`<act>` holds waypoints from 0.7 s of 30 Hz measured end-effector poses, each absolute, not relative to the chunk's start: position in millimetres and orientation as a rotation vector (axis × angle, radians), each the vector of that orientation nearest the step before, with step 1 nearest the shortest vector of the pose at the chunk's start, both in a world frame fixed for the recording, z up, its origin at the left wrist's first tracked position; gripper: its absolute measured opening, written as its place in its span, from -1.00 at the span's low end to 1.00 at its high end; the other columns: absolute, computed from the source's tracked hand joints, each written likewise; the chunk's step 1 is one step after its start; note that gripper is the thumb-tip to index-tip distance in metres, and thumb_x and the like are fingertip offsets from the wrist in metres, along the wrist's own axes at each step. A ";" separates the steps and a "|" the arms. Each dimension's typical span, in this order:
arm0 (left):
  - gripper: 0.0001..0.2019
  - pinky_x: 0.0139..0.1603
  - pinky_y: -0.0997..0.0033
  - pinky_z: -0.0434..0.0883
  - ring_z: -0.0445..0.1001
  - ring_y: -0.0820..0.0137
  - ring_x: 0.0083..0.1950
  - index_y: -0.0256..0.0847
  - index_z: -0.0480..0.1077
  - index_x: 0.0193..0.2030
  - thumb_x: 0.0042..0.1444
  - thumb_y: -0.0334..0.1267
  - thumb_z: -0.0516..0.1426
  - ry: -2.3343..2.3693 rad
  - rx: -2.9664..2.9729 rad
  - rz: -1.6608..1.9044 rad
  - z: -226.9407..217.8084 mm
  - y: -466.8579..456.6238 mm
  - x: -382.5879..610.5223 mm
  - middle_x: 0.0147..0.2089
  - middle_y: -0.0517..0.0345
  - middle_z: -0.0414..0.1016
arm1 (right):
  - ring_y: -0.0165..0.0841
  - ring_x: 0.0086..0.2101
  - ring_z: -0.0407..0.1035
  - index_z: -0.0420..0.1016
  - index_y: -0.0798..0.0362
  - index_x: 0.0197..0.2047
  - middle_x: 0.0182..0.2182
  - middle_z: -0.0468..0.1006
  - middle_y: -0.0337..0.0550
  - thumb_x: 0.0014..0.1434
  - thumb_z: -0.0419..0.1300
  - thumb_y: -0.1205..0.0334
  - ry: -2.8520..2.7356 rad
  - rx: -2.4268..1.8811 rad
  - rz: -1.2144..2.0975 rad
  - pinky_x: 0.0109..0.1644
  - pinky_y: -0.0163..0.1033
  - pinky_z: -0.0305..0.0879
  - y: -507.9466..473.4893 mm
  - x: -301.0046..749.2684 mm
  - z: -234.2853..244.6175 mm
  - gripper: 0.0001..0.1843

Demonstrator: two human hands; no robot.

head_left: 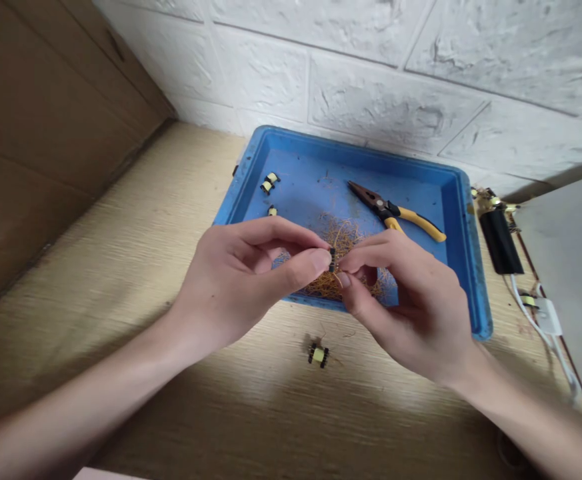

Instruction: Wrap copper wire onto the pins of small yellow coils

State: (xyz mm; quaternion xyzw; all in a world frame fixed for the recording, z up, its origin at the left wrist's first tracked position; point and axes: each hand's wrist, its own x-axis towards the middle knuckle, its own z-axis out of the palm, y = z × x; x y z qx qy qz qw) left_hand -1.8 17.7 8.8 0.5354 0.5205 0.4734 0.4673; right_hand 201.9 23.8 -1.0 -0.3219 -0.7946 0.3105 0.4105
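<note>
Though tiny, blocky black bobbin (331, 259) between fingertips (315, 257).

Head view: looking forward and down from close above the table (135, 267) (sole view), facing the blue tray (315, 187) and brick wall (371, 60).
</note>
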 end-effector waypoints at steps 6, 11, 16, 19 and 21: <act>-0.85 -0.33 0.76 0.46 0.57 0.60 -0.37 -0.02 0.68 -0.36 0.06 -0.42 0.38 1.301 1.348 1.173 8.9 16.1 -1.4 -0.41 0.41 0.68 | -0.46 -0.23 0.42 0.49 0.08 -0.13 -0.27 0.54 -0.22 0.35 0.22 0.53 -2.019 -0.797 0.778 -0.11 -0.30 0.38 24.3 203.2 0.0 -0.85; -0.85 -0.33 0.77 0.45 0.57 0.61 -0.38 -0.01 0.69 -0.36 0.08 -0.41 0.37 1.311 1.399 1.170 8.2 15.2 -1.2 -0.42 0.44 0.68 | -0.44 -0.21 0.45 0.51 0.08 -0.12 -0.25 0.57 -0.19 0.38 0.24 0.47 -2.040 -0.784 0.762 -0.09 -0.27 0.38 25.6 203.6 0.5 -0.89; -0.87 -0.37 0.77 0.43 0.56 0.61 -0.39 0.00 0.69 -0.35 0.11 -0.37 0.37 1.357 1.480 1.158 7.4 14.7 -1.3 -0.42 0.45 0.67 | -0.44 -0.22 0.46 0.53 0.08 -0.14 -0.26 0.58 -0.19 0.37 0.26 0.47 -2.018 -0.801 0.754 -0.12 -0.27 0.40 25.1 203.7 1.2 -0.90; -0.88 -0.36 0.75 0.44 0.57 0.60 -0.38 -0.01 0.69 -0.33 0.12 -0.36 0.37 1.369 1.521 1.153 7.7 14.1 -1.1 -0.41 0.44 0.68 | -0.45 -0.24 0.46 0.53 0.07 -0.16 -0.28 0.59 -0.21 0.36 0.26 0.48 -1.998 -0.805 0.760 -0.13 -0.29 0.40 25.6 202.7 1.3 -0.89; -0.87 -0.35 0.73 0.45 0.58 0.59 -0.37 -0.01 0.69 -0.32 0.13 -0.38 0.36 1.372 1.543 1.145 8.4 13.6 -1.1 -0.39 0.44 0.68 | -0.45 -0.25 0.46 0.53 0.07 -0.17 -0.30 0.58 -0.22 0.35 0.27 0.47 -1.988 -0.816 0.766 -0.15 -0.29 0.40 25.7 202.0 1.6 -0.89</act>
